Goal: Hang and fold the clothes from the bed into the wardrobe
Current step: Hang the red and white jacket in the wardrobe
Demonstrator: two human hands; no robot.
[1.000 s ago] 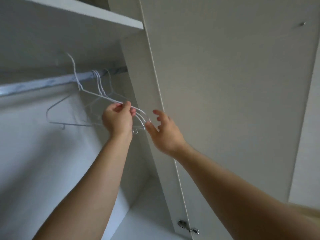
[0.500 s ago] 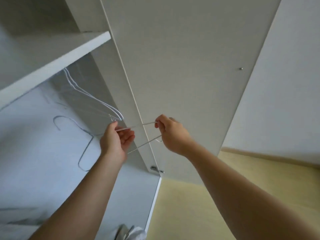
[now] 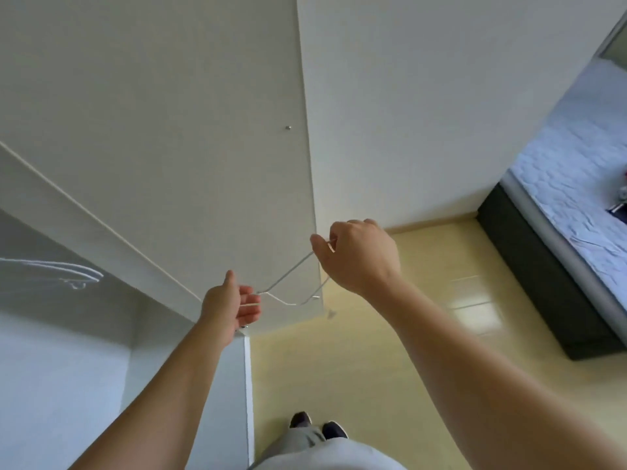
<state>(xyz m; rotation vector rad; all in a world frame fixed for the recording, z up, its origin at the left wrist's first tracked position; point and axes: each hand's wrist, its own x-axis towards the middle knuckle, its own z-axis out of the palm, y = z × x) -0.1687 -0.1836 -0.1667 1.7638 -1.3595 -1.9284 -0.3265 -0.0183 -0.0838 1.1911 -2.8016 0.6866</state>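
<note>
Head view: wire hanger (image 3: 285, 273) held clear of the wardrobe (image 3: 68, 368), no garment on it.
Right hand (image 3: 356, 256) grasps one hanger end; left hand (image 3: 232, 305) at the other end, fingers look relaxed, can't tell if gripping. Spare hangers (image 3: 68, 273) inside wardrobe, beside open door (image 3: 169, 130). Clothes (image 3: 621, 206) barely visible on bed (image 3: 559, 184), well apart. Judged early: nothing hung or folded in view.

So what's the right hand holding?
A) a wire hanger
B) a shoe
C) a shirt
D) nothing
A: the right hand has its fingers curled round one end of a thin white hanger.
</note>
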